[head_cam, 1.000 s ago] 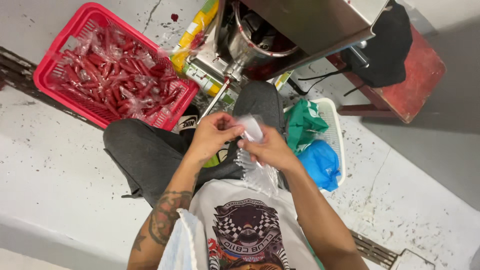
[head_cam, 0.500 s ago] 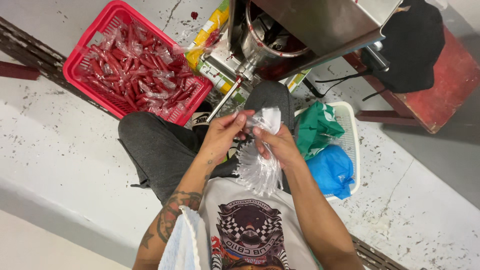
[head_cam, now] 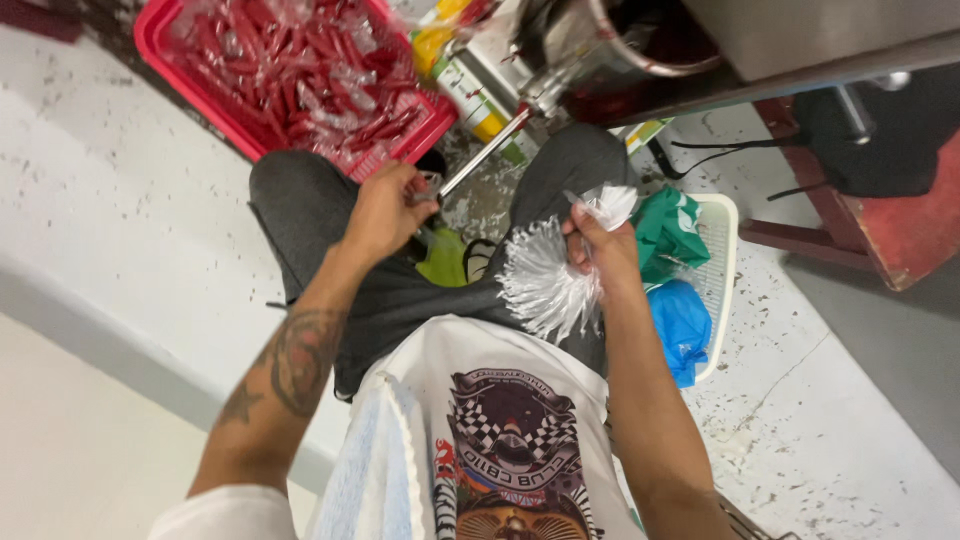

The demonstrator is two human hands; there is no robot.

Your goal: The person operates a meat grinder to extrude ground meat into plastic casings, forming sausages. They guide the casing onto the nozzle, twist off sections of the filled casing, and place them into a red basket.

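While the right hand (head_cam: 592,245) clenches a bundle of clear bags (head_cam: 545,280), the left hand (head_cam: 385,210) pinches the metal spout (head_cam: 480,155).

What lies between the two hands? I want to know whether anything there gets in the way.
In the head view, a yellow-green object on the lap lies between the left hand and the right hand, which holds clear plastic bags.

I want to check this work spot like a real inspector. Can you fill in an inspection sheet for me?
Surface: pale speckled concrete floor.
Job's things: bunch of thin clear plastic bags; metal nozzle of a steel machine.
Clutter: red basket holding red filled tubes; white basket with green bag and blue bag.
Grips: left hand at the nozzle tip; right hand holds the bags.
Cables: black cord.
Surroundings: red stool.
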